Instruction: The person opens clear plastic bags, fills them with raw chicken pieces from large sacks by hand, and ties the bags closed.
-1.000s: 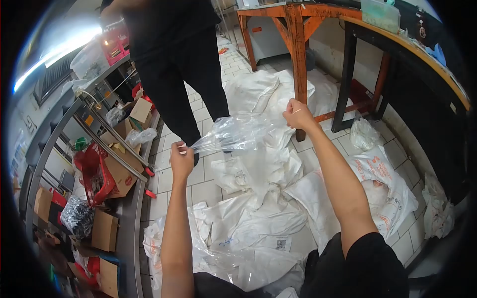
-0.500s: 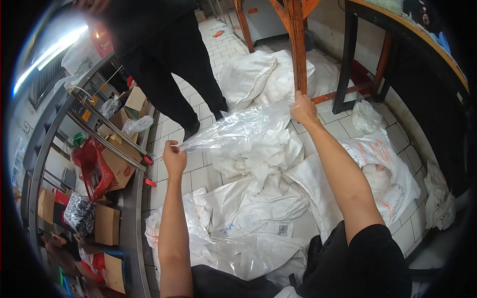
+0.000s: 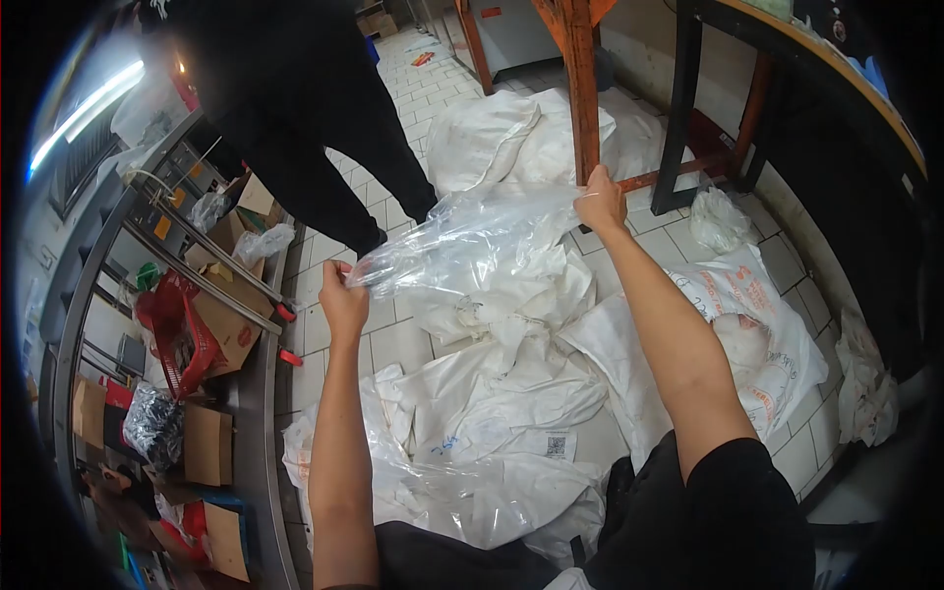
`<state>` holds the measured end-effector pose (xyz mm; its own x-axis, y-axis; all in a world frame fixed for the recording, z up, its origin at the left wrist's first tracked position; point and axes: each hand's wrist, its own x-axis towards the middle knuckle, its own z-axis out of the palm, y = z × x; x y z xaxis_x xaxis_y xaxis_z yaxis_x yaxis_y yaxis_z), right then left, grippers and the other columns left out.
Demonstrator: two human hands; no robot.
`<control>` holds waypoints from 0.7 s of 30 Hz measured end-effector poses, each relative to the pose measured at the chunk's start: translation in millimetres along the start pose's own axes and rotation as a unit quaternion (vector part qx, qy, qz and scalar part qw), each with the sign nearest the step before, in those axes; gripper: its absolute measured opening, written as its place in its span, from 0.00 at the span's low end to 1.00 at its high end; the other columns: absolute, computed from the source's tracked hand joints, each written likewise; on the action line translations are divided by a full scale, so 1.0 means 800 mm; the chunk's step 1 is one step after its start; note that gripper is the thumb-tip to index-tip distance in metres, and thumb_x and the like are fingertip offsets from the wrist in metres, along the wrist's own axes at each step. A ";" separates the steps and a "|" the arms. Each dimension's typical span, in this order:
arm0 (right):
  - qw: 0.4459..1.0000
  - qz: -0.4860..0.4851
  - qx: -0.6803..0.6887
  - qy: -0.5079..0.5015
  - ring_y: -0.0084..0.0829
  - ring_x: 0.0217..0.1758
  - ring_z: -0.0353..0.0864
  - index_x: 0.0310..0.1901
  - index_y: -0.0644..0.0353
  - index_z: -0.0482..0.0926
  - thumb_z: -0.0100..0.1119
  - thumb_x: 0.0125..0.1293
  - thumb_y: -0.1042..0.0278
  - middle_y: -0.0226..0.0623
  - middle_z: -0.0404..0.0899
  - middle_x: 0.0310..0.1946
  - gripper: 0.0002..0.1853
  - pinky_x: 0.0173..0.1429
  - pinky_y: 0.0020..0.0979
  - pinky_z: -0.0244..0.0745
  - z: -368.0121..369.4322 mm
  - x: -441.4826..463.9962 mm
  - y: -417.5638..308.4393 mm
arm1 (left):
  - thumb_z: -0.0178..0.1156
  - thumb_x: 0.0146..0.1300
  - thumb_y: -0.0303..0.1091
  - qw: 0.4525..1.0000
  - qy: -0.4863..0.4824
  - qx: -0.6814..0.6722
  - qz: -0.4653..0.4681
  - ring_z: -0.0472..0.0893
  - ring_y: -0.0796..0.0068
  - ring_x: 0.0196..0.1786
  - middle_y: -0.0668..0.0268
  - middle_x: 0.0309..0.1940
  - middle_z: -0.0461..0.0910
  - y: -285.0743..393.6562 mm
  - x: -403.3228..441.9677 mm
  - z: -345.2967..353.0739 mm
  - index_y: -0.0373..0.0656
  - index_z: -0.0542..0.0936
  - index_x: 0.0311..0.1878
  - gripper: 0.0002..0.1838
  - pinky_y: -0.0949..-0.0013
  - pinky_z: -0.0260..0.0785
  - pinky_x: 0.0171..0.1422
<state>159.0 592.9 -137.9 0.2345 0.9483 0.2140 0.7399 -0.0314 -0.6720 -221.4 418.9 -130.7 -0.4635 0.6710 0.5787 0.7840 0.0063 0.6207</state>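
Note:
A clear plastic bag (image 3: 472,241) stretches between my two hands above the floor. My left hand (image 3: 344,300) pinches its left end, fingers closed on the film. On the far side, my right hand (image 3: 600,202) grips the other end in a closed fist. Below the film lie crumpled white woven sacks (image 3: 501,383), one with blue writing and a printed square code. More clear film (image 3: 442,497) covers the sacks nearest my body. To the right sits a white sack with orange print (image 3: 737,315), partly behind my right forearm.
A person in dark clothes (image 3: 295,108) stands ahead on the left. Full white sacks (image 3: 482,138) lie by an orange post (image 3: 582,98). A metal rack (image 3: 261,393) with boxes and a red basket (image 3: 177,324) runs along the left. A dark-framed table (image 3: 678,118) stands right.
My left hand's fingers have loosened slightly and the film beside it has spread wider. The person ahead has shifted left. The view has moved slightly.

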 end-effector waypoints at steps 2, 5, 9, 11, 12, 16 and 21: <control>0.996 -0.023 0.088 -0.009 0.52 0.50 0.81 0.47 0.61 0.71 0.61 0.52 0.73 0.53 0.81 0.44 0.19 0.53 0.44 0.75 0.013 0.026 0.024 | 0.73 0.50 0.28 0.991 -0.104 -0.080 -0.009 0.65 0.81 0.25 0.70 0.24 0.72 0.008 0.001 -0.003 0.40 0.72 0.38 0.18 0.74 0.60 0.30; 0.969 -0.052 0.230 -0.077 0.50 0.45 0.81 0.43 0.61 0.73 0.62 0.50 0.74 0.50 0.81 0.39 0.16 0.49 0.40 0.75 0.038 0.042 0.038 | 0.74 0.45 0.22 0.962 -0.248 -0.115 -0.007 0.67 0.86 0.31 0.76 0.28 0.71 0.037 -0.003 -0.010 0.42 0.74 0.41 0.21 0.78 0.60 0.33; 0.992 -0.107 0.067 -0.010 0.40 0.41 0.82 0.39 0.61 0.74 0.62 0.50 0.77 0.42 0.80 0.35 0.13 0.43 0.37 0.75 0.018 0.022 0.022 | 0.73 0.44 0.19 0.919 -0.319 -0.227 -0.051 0.68 0.86 0.33 0.76 0.30 0.70 0.043 -0.009 -0.002 0.43 0.73 0.40 0.21 0.78 0.61 0.34; 0.997 -0.027 0.065 0.015 0.37 0.41 0.82 0.39 0.60 0.74 0.63 0.50 0.77 0.40 0.80 0.35 0.13 0.43 0.37 0.75 0.000 0.023 0.024 | 0.73 0.44 0.19 0.903 -0.325 -0.275 -0.065 0.69 0.86 0.34 0.76 0.31 0.70 0.047 -0.008 -0.008 0.44 0.73 0.39 0.21 0.79 0.62 0.35; 0.996 0.050 0.061 0.038 0.35 0.41 0.82 0.38 0.60 0.75 0.63 0.50 0.78 0.38 0.80 0.35 0.13 0.42 0.36 0.75 -0.002 0.027 0.026 | 0.72 0.45 0.19 0.896 -0.335 -0.282 -0.077 0.69 0.86 0.33 0.76 0.30 0.71 0.046 -0.009 -0.010 0.44 0.72 0.38 0.20 0.79 0.63 0.35; 0.958 0.146 0.241 0.056 0.33 0.39 0.82 0.35 0.59 0.74 0.64 0.48 0.79 0.39 0.80 0.32 0.12 0.41 0.35 0.74 0.017 0.047 0.024 | 0.68 0.52 0.22 0.949 -0.283 -0.128 -0.054 0.72 0.84 0.29 0.74 0.29 0.74 0.020 -0.006 0.015 0.46 0.71 0.38 0.16 0.77 0.66 0.33; 0.982 -0.076 0.171 0.025 0.38 0.45 0.82 0.42 0.58 0.74 0.64 0.50 0.74 0.44 0.80 0.40 0.15 0.49 0.37 0.75 -0.031 0.027 -0.021 | 0.62 0.56 0.21 0.894 -0.065 -0.370 -0.244 0.71 0.82 0.26 0.72 0.28 0.74 -0.013 0.034 -0.009 0.46 0.71 0.41 0.13 0.75 0.64 0.28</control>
<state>167.5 606.2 -104.5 0.1751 0.9168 0.3589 0.5162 0.2250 -0.8264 -245.4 432.0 -117.5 -0.5861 0.8033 0.1062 -0.0083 -0.1370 0.9905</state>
